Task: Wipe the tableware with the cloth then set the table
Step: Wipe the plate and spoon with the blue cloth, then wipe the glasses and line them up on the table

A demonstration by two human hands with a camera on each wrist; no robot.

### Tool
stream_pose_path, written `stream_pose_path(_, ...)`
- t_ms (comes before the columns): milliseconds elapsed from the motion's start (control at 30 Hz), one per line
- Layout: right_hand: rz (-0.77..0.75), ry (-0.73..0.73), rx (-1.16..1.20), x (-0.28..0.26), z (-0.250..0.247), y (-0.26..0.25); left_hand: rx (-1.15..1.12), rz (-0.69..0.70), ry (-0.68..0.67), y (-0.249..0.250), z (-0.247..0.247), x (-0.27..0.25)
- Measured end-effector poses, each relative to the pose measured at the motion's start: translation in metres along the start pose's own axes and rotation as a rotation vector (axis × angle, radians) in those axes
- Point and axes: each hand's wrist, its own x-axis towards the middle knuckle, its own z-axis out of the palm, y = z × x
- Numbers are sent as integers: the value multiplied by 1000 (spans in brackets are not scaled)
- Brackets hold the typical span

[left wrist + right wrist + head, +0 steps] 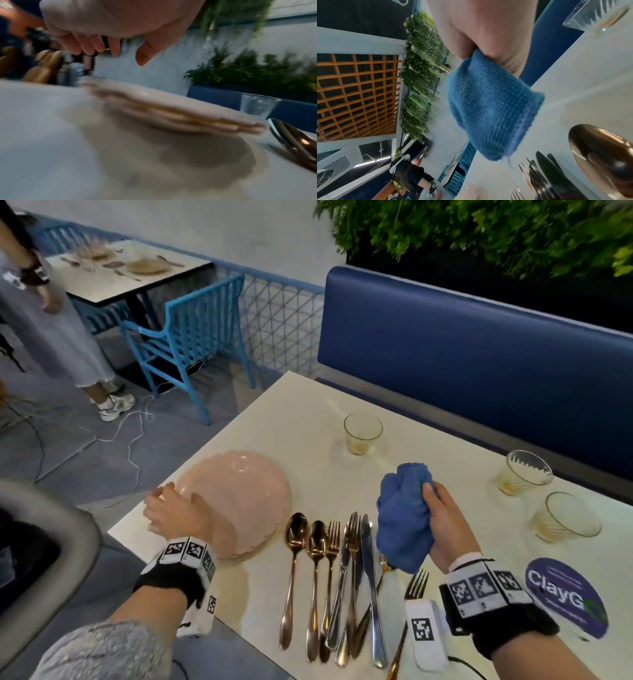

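A stack of pink scalloped plates [239, 494] [171, 108] lies near the table's left edge. My left hand [174, 503] [106, 44] hovers over the stack's left rim, fingers loosely curled with nothing in them; whether it touches the rim I cannot tell. My right hand [442, 518] [488, 33] grips a bunched blue cloth [404, 515] [489, 111] above the table, right of the cutlery. Gold spoons [296, 529], forks and a knife [368, 577] lie side by side between my hands. One more fork [416, 582] lies under my right wrist.
Three empty glasses stand on the white table [308, 422]: one [362, 431] at the back, two [524, 474] [565, 517] at the right. A purple sticker [565, 594] marks the near right. A blue bench runs behind, a blue chair and a standing person are at the left.
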Motion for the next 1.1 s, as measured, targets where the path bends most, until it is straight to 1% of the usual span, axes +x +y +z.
stream_pose_path(33,4,23,1,2,-2,0,-2,123,-43,13,4,-4)
stream_pose_path(100,8,79,1,3,-7,0,-47,377,-169,44,19,-17)
stream_pose_path(133,16,99,9,4,-10,1,-88,476,-242,62,29,-26)
stream_pose_path(200,32,132,28,2,-17,2,-136,611,-395,99,53,-45)
stream_pose_path(267,45,156,41,-1,-25,0,-135,683,-526,133,77,-63)
stream_pose_path(333,50,183,54,-5,-32,-2,-110,731,-611,160,97,-77)
stream_pose_path(400,53,209,61,-8,-41,-3,-82,752,-644,181,115,-85)
stream_pose_path(467,61,227,75,-11,-50,-1,-23,742,-662,196,131,-88)
stream_pose_path(567,75,263,80,-13,-60,6,78,744,-705,209,150,-89)
stream_pose_path(633,88,276,98,-13,-64,12,100,747,-747,214,160,-88)
stream_pose_path(700,125,252,143,-11,-68,18,74,730,-758,217,166,-87)
stream_pose_path(767,171,224,239,-11,-71,21,20,719,-753,219,169,-86)
stream_pose_path(867,166,244,230,-11,-70,21,-77,724,-751,216,167,-87)
stream_pose_path(933,130,285,103,-10,-68,18,-153,747,-765,212,158,-92)
stream_pose_path(1000,98,323,8,-8,-65,9,-233,826,-788,207,139,-105)
stream_pose_path(1100,54,332,3,-1,-58,-6,-346,983,-905,196,96,-139)
